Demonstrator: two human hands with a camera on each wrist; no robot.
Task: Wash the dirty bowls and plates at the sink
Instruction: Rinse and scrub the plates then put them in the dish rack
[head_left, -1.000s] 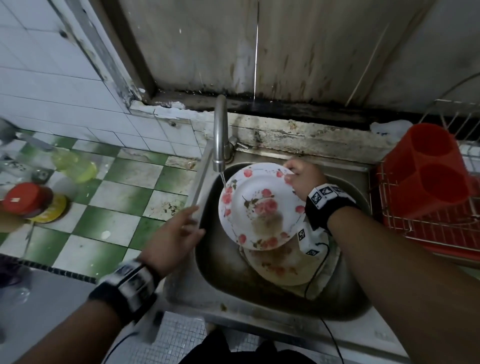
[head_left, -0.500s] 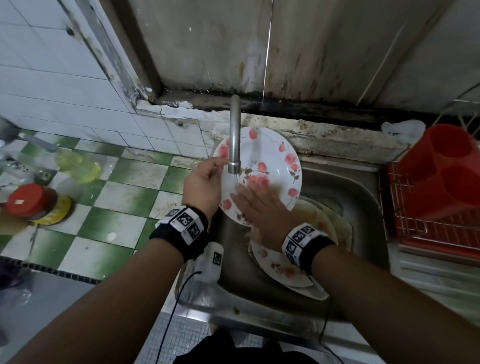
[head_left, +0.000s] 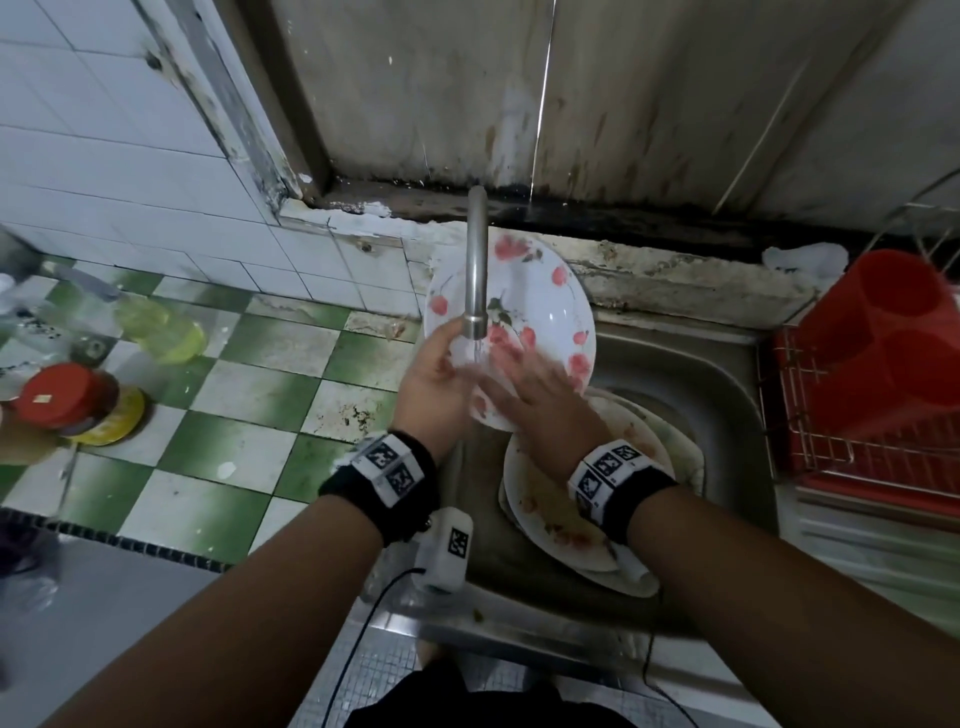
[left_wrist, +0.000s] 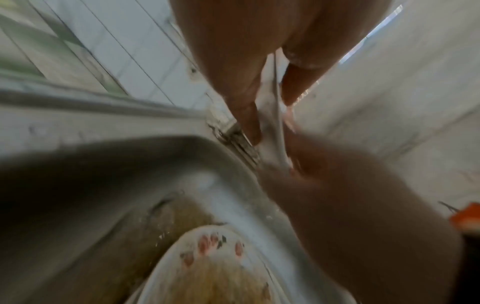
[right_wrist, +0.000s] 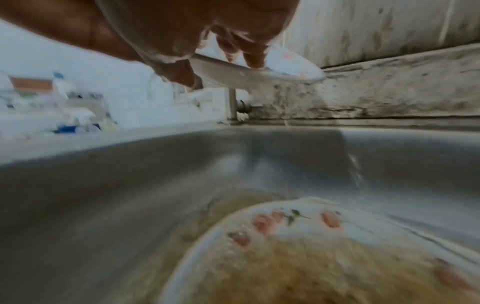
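While water runs from the tap (head_left: 477, 270), the left hand (head_left: 434, 382) grips the near-left rim of a floral plate (head_left: 540, 306), thumb on its face and fingers behind, holding it tilted over the sink (head_left: 701, 374). The right hand (head_left: 535, 395), just beside the left, lies flat-fingered on the plate's wet face. Below the right wrist, dirty plates (head_left: 561, 525) lie stacked in the basin. Beyond the right forearm stands a red rack (head_left: 878, 358).

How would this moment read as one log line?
left hand: grips white flowered plate | right hand: rubs it | tap: running
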